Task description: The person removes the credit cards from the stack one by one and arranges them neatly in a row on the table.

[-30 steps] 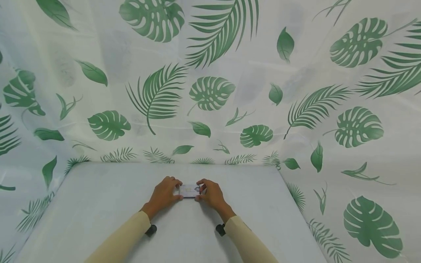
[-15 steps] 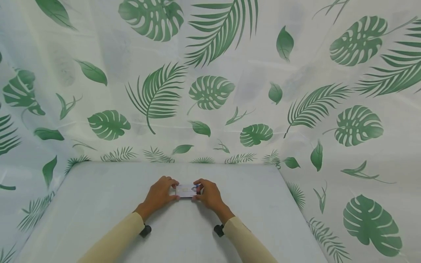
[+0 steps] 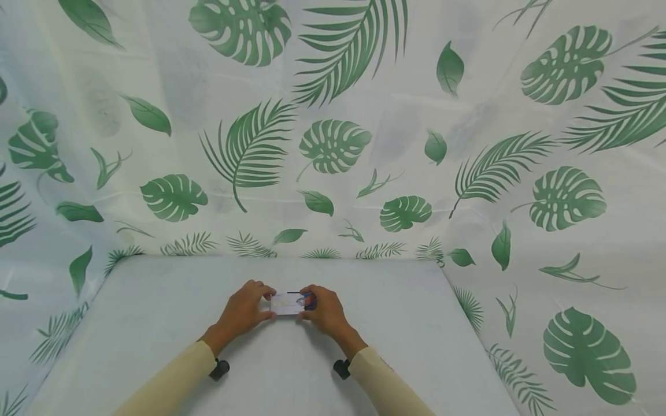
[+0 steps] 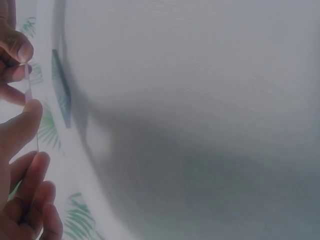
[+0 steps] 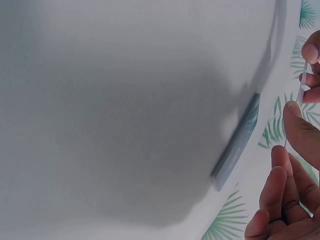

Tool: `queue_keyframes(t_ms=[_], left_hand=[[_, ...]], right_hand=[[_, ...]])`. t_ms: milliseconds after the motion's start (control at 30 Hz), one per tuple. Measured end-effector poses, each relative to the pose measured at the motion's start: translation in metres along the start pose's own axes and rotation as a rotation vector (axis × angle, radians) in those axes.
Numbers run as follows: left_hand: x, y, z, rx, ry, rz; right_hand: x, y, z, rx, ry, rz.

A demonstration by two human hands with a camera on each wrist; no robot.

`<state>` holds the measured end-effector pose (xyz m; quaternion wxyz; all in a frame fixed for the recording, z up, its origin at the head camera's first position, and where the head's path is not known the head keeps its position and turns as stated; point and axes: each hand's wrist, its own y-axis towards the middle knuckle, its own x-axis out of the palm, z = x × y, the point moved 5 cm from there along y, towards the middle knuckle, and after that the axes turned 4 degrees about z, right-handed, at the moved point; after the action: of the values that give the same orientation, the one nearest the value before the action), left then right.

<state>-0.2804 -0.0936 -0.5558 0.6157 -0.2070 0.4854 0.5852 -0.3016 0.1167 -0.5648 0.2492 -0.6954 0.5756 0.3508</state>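
Observation:
Both hands hold a thin white card (image 3: 285, 304) at its two short ends, raised over the table. My left hand (image 3: 244, 310) pinches the left end between thumb and fingers; my right hand (image 3: 329, 309) pinches the right end. A greyish picture shows near the card's right end. Below and behind it lies a small stack of thin flat cards (image 5: 236, 142) on the table, layered along its edge in the right wrist view. Its blue top (image 3: 312, 300) is mostly hidden by the card and right fingers. In the left wrist view the held card (image 4: 28, 85) appears edge-on.
The white table (image 3: 171, 312) is bounded at the back and sides by hanging white sheeting (image 3: 364, 92) with green leaf prints. Dark wrist cameras (image 3: 219, 370) sit at both cuffs of the beige sleeves (image 3: 174, 378).
Both hands have shifted left with the card, the left hand a little more. The blue stack behind, mostly covered before, now shows at the card's right and upper edge.

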Motion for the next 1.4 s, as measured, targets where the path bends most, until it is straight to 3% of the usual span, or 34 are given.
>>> queue_keyframes(t_ms=[433, 933, 1400], left_hand=[[-0.009, -0.013, -0.007, -0.012, 0.012, -0.025], [-0.020, -0.029, -0.013, 0.028, 0.031, 0.029], [-0.025, -0.038, -0.019, -0.019, 0.024, 0.016]], right_hand=[[0.005, -0.010, -0.014, -0.038, 0.040, 0.005], [0.016, -0.016, -0.022, -0.045, 0.072, 0.009], [0.028, -0.018, -0.027, -0.045, 0.087, 0.005]])
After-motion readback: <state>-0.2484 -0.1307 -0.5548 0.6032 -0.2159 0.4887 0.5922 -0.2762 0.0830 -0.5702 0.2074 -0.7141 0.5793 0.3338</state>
